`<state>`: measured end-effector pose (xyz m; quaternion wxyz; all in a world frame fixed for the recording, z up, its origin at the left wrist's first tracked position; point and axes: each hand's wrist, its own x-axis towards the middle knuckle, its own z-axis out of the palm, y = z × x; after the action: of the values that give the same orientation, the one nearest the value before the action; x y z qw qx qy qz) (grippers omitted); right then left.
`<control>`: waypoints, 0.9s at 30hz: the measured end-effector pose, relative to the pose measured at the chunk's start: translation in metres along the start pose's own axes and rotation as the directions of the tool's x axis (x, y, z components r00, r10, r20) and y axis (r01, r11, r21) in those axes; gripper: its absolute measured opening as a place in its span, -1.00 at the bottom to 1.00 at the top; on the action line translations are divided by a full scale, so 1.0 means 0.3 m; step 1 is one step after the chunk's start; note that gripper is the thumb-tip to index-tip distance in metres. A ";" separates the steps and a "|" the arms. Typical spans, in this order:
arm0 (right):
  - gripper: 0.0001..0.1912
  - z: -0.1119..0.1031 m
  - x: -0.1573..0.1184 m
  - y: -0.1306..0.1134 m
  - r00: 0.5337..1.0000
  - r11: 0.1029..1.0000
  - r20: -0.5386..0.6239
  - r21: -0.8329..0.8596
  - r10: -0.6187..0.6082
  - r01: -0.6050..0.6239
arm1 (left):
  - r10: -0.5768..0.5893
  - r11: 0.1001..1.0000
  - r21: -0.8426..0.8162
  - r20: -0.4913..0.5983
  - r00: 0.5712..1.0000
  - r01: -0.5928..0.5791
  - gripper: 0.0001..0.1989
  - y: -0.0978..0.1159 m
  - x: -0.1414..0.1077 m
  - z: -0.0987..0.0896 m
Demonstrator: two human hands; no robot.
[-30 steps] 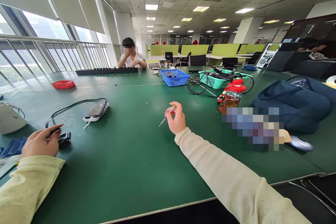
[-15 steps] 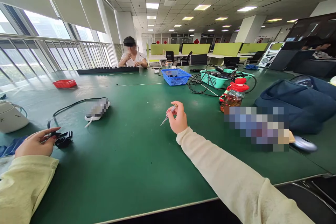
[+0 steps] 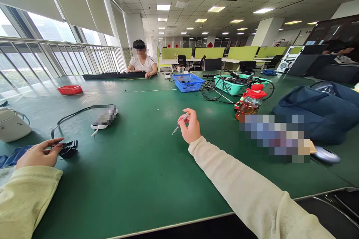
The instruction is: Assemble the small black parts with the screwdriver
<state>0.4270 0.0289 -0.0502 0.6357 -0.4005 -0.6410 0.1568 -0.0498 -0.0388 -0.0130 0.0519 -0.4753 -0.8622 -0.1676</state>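
Note:
My right hand (image 3: 190, 125) is closed on a slim metal screwdriver (image 3: 180, 123) above the middle of the green table (image 3: 134, 179), the tip pointing down and left. At the left, my left hand (image 3: 40, 153) has its thumb and forefinger at a black device (image 3: 68, 149) with a clip-like part. The fingertips are closed on its near-left edge. Behind them a black cable runs to a white object (image 3: 104, 116), whose top is blurred out.
A white appliance (image 3: 12, 125) stands far left, with a red tray (image 3: 70, 89) beyond. Farther back are a blue basket (image 3: 187, 83) and a green basket (image 3: 230, 86) with cables. A red-lidded bottle (image 3: 249, 104) and dark blue bag (image 3: 316, 110) are right. A person (image 3: 141, 63) sits opposite.
The person opposite has lowered a hand from the face to the table. The thumb and forefinger of my left hand have drawn slightly closer together; my right hand stays where it was.

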 end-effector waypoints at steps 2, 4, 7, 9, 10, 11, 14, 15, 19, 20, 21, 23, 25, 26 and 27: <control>-0.70 -0.002 0.000 -0.002 1.000 1.000 -0.002 -0.003 0.000 0.000 | -0.070 0.996 0.061 0.027 0.997 0.068 -0.47 0.000 0.011 -0.008; -0.70 -0.003 0.000 -0.005 1.000 1.000 0.001 -0.003 -0.003 0.003 | -0.102 0.987 0.132 0.039 0.994 0.096 -0.40 0.008 0.011 -0.017; -0.71 -0.004 -0.001 -0.007 1.000 1.000 0.005 -0.004 -0.001 0.001 | -0.114 0.972 0.217 0.099 0.989 0.090 -0.35 0.031 -0.004 -0.032; -0.70 -0.004 -0.001 -0.006 1.000 1.000 0.003 -0.005 0.006 -0.006 | -0.124 0.963 0.258 0.161 0.979 0.079 -0.34 0.049 -0.019 -0.040; -0.70 -0.003 -0.001 -0.005 1.000 1.000 0.002 -0.005 0.008 -0.008 | -0.127 0.960 0.271 0.193 0.973 0.071 -0.34 0.057 -0.027 -0.042; -0.70 -0.003 -0.001 -0.004 1.000 1.000 0.002 -0.004 0.009 -0.009 | -0.123 0.959 0.278 0.213 0.969 0.061 -0.34 0.063 -0.033 -0.042; -0.70 -0.002 -0.001 -0.001 1.000 1.000 0.006 -0.004 0.002 -0.002 | -0.073 0.964 0.266 0.174 0.982 0.024 -0.36 0.070 -0.041 -0.035; -0.70 -0.001 -0.001 0.000 1.000 1.000 0.008 -0.004 -0.001 0.001 | -0.055 0.965 0.263 0.153 0.987 0.013 -0.37 0.069 -0.040 -0.031; -0.70 -0.001 -0.001 0.001 1.000 1.000 0.004 -0.010 -0.002 0.003 | -0.019 0.959 0.284 0.155 0.988 -0.026 -0.39 0.057 -0.018 -0.018; -0.70 -0.001 -0.001 0.000 1.000 1.000 0.002 -0.013 -0.001 0.001 | -0.020 0.957 0.289 0.161 0.987 -0.028 -0.39 0.053 -0.011 -0.015; -0.70 -0.001 -0.001 0.000 1.000 1.000 0.003 -0.016 -0.001 0.001 | -0.023 0.956 0.293 0.165 0.986 -0.027 -0.39 0.048 -0.005 -0.012; -0.70 -0.001 -0.002 -0.001 1.000 1.000 0.006 -0.021 -0.002 0.003 | -0.024 0.954 0.299 0.157 0.987 -0.024 -0.40 0.039 0.005 -0.007; -0.70 0.000 -0.002 -0.003 1.000 1.000 0.008 -0.025 -0.005 0.005 | -0.001 0.956 0.292 0.128 0.992 -0.037 -0.43 0.035 0.008 -0.004; -0.70 0.000 -0.002 -0.004 1.000 1.000 0.009 -0.027 -0.006 0.006 | 0.008 0.956 0.290 0.119 0.993 -0.042 -0.44 0.036 0.006 -0.003; -0.70 0.000 -0.002 -0.005 1.000 1.000 0.010 -0.027 -0.006 0.006 | 0.006 0.956 0.290 0.117 0.993 -0.040 -0.44 0.041 0.002 -0.003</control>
<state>0.4265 0.0275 -0.0496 0.6276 -0.4064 -0.6473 0.1483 -0.0400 -0.0326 -0.0090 0.0739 -0.4813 -0.8733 -0.0104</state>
